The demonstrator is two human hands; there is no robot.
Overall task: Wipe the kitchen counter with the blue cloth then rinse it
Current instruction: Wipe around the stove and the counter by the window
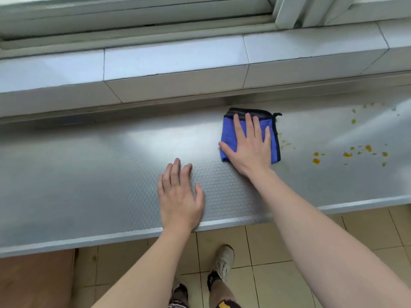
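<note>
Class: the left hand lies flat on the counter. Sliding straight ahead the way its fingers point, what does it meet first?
Probably the raised tiled ledge; the left hand passes left of the cloth.

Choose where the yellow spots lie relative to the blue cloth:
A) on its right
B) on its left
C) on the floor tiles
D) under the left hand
A: the yellow spots dot the counter to the right of the blue cloth, which the right hand presses flat.

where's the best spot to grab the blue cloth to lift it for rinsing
Probably the folded blue cloth is best pinched at its dark-trimmed right edge, coming from above on the right: it lies flat under the right hand, and that edge is uncovered.
</note>
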